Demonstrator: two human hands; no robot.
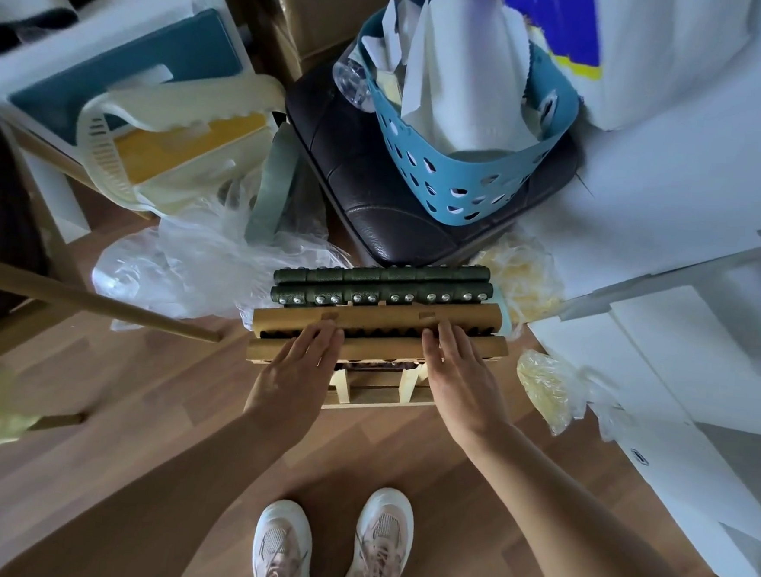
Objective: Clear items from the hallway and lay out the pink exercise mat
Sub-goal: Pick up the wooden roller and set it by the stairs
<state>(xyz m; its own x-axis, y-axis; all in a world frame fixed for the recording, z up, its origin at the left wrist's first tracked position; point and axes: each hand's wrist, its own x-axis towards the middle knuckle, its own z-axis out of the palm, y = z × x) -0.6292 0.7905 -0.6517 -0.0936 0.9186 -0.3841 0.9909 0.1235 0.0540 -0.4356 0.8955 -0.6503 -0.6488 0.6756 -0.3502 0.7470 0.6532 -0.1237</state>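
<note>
A wooden foot-massage roller (379,315) with dark green studded rollers and tan wooden bars stands on the floor ahead of my feet. My left hand (294,372) lies on its left half and my right hand (462,379) on its right half, fingers straight, tips over the near wooden bars. Behind it a dark leather cushion (376,189) carries a blue perforated basket (458,176) stuffed with white paper. No pink mat is in view.
Clear plastic bags (178,256) and a cream plastic basket (122,153) lie at the left, beside wooden furniture legs (98,304). White foam boards (660,380) and yellowish bags (547,390) crowd the right. Cardboard boxes (317,9) stand behind. Bare wooden floor (140,474) surrounds my shoes.
</note>
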